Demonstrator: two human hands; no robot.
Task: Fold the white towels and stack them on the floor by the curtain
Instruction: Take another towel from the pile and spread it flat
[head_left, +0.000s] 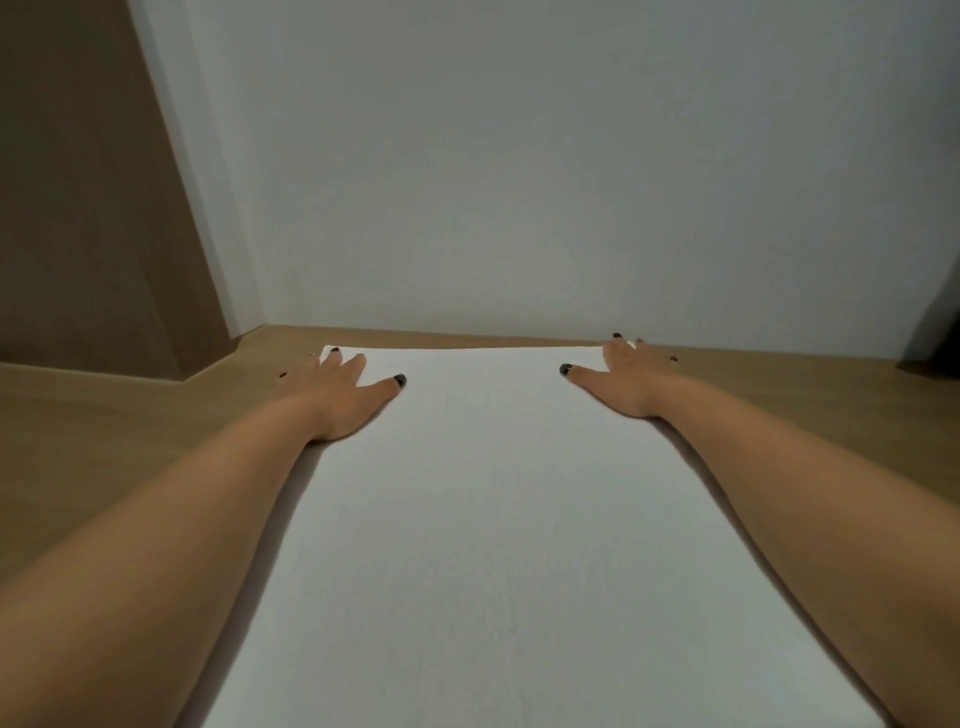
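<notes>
White towel (483, 519) lies flat and spread out on the wooden floor (104, 441), long axis running from the near edge of the view to its far edge, which stops just short of the wall (519, 156). Surface smooth; no folds or creases visible. Near end runs out of the bottom of the view, so full length cannot be told.

Left hand (343, 395): laid palm down on the towel's far left corner, fingers straight and spread wide, thumb pointing inward across the cloth. Outer fingers overhang the left edge onto the floor. Holds nothing; pressing flat.

Right hand (623, 376): mirror position on the far right corner, palm down, fingers straight and splayed, thumb pointing inward. Outer fingertips reach past the right edge toward the floor. Holds nothing; pressing flat.

Both forearms bare, extending from the near corners of the view along the towel's two long edges. Dark polish on the fingernails.

Surroundings: plain pale wall ahead, meeting the floor just beyond the towel's far edge. Brown vertical panel (88, 208) at far left, standing on the floor, material unclear. Dark shape (940, 332) at the far right edge, cut off by the frame, not identifiable.
</notes>
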